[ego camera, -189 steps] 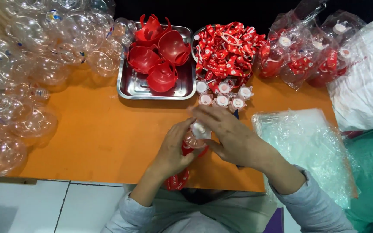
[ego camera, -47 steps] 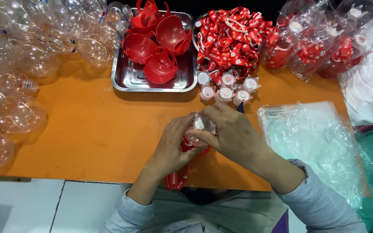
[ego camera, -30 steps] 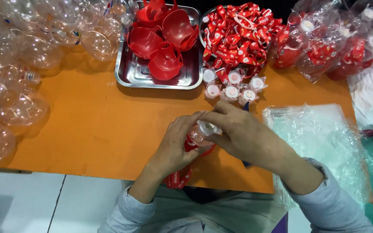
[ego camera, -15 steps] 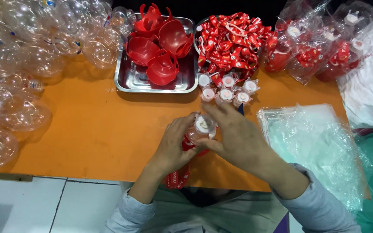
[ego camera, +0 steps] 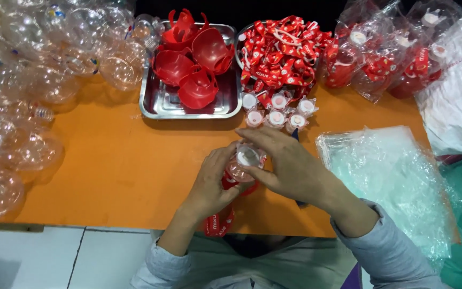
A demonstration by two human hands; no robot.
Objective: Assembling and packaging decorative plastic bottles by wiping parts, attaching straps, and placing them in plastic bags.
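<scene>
Orange laminate covers the tabletop [ego camera: 108, 176], and its near edge meets a white tiled floor [ego camera: 54, 257] at the bottom left. Both hands meet near the middle of this edge. The left hand [ego camera: 209, 179] and the right hand [ego camera: 290, 166] are closed together around a small clear plastic ball with a white cap [ego camera: 247, 160], and a red printed ribbon [ego camera: 217, 225] hangs from it over the edge.

Behind the hands stands a rectangular steel tray [ego camera: 159, 101] holding red plastic half-shells [ego camera: 193, 61]. Just beside it lies a heap of red ribbons [ego camera: 282, 48], with a row of small white caps [ego camera: 276, 109] in front. Many clear plastic spheres [ego camera: 33, 80] fill the left side. A stack of transparent plastic bags [ego camera: 391, 176] lies to the right, and finished balls in bags [ego camera: 391, 53] are at the far right corner.
</scene>
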